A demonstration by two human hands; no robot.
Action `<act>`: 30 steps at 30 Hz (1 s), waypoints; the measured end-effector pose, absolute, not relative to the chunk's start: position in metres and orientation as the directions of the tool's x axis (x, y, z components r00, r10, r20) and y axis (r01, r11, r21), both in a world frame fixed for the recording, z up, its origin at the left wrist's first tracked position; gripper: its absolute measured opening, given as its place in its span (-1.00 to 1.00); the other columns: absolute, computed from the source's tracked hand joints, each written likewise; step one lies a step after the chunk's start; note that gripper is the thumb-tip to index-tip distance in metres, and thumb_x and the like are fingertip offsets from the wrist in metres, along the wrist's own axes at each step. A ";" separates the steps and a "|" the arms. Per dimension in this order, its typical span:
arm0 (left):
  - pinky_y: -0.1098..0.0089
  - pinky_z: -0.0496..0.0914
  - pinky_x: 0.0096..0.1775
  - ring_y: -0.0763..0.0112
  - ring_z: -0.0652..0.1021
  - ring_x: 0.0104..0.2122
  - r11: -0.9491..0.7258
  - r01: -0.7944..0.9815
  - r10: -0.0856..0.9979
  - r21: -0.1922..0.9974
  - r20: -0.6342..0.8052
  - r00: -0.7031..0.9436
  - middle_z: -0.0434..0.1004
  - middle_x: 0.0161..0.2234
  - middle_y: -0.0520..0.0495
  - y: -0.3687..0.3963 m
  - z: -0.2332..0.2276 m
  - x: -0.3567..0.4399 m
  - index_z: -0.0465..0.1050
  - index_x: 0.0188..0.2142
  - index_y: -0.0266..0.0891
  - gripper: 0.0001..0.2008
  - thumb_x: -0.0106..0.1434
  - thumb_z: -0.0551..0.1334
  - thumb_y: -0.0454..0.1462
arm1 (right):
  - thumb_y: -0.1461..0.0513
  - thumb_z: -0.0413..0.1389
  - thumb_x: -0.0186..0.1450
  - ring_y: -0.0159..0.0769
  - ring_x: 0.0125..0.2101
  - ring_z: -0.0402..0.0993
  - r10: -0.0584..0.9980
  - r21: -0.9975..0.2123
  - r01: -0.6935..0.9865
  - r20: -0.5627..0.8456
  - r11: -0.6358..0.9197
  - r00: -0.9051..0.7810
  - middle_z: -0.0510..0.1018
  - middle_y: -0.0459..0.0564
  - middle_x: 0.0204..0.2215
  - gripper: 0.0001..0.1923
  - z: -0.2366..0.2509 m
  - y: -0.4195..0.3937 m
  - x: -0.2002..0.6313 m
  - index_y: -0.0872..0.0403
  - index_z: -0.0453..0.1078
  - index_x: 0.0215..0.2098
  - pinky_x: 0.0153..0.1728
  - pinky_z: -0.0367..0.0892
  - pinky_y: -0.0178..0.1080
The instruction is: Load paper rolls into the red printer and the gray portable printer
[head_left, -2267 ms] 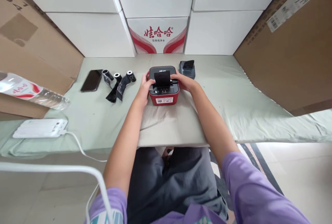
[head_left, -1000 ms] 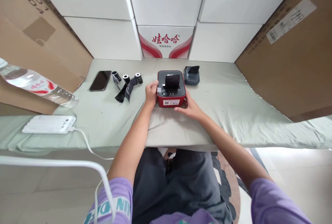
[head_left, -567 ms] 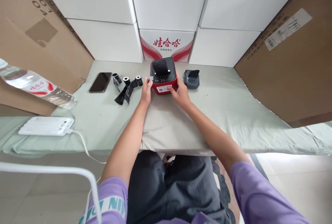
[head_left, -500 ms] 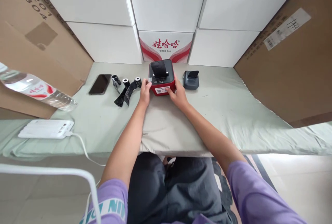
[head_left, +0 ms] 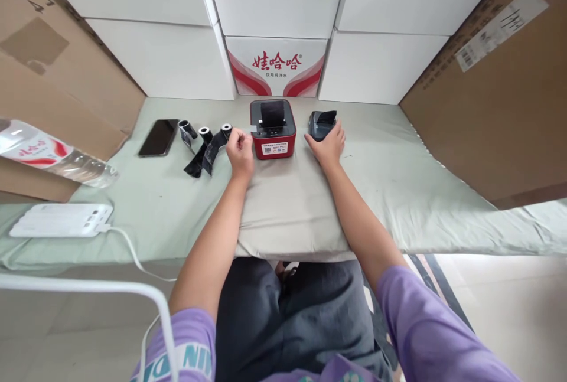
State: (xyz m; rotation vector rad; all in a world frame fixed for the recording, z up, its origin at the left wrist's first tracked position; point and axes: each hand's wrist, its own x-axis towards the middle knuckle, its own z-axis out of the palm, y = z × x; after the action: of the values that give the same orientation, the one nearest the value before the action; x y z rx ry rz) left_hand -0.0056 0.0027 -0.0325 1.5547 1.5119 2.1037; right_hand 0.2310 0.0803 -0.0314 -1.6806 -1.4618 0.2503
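My right hand (head_left: pixel 330 147) is wrapped round a small dark portable printer (head_left: pixel 318 126), thumb on its left side and fingers on its right. A black strip of paper sticks up from its top. To its left stands a red and black label printer (head_left: pixel 273 132), upright, with a black strip rising from its slot and a white sticker on its front. My left hand (head_left: pixel 241 154) is beside that printer's left side, fingers curled in, with nothing visible in them. Left of it lie several small black paper rolls (head_left: pixel 204 134) with loose tails.
A smartphone (head_left: pixel 158 137) lies left of the rolls. Farther left are a tilted water bottle (head_left: pixel 57 152) and a white power bank (head_left: pixel 62 220) with a cable. White boxes (head_left: pixel 274 69) line the back; cardboard boxes (head_left: pixel 478 104) stand at both sides. A white tube (head_left: pixel 88 284) crosses the lower left.
Both hands have let go of the red printer. My right hand has moved right onto the small dark printer; my left has drawn slightly away. The view has shifted a little.
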 end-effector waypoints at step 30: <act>0.33 0.35 -0.29 0.17 0.63 -0.28 -0.301 0.894 0.953 0.331 0.079 0.292 0.66 -0.30 -0.08 -0.033 -0.018 0.064 0.12 0.48 -0.13 -0.29 0.38 0.16 -0.16 | -0.02 0.39 0.02 0.07 0.17 0.31 0.940 -0.772 0.581 0.341 0.259 0.034 0.32 0.22 0.16 0.02 -0.041 -0.010 0.274 0.00 0.10 0.35 0.24 0.31 0.21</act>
State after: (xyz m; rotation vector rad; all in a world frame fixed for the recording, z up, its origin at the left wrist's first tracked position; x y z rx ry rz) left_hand 0.0645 -0.0334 -0.0178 2.3359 1.7037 0.3857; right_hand 0.2736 -0.0100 -0.0407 -1.4261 -1.6522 0.5134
